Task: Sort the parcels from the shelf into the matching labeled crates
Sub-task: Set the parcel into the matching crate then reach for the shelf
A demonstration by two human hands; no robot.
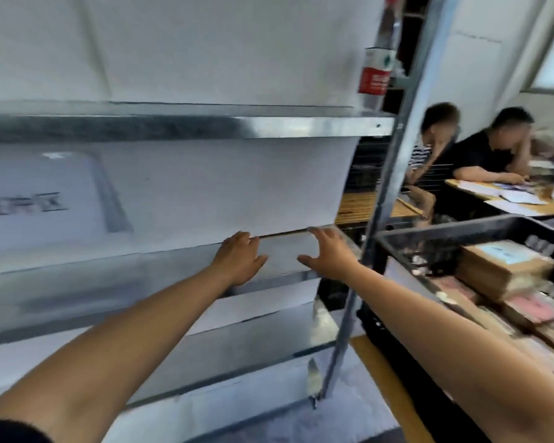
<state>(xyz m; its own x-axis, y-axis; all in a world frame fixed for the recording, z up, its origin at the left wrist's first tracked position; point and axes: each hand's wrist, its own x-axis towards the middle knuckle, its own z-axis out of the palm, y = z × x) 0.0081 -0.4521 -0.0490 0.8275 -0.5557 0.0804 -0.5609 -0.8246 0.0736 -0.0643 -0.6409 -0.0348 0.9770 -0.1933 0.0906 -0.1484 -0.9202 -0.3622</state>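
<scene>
We are resting the left hand (240, 257) and right hand (330, 254), fingers straight, thumbs spread, clasping nothing, on a flat white parcel (282, 254) lying on the shelf (301, 126). We are judging it light, thin, perhaps floppy: best held by both side edges.

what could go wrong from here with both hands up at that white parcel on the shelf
1. The left hand and right hand meet only the top edge of the white parcel. A firm grip is not clear, so it may tip or slip off the metal shelf.
2. The shelf upright stands between the parcel and the black crate, so a sideways swing could knock it.
</scene>
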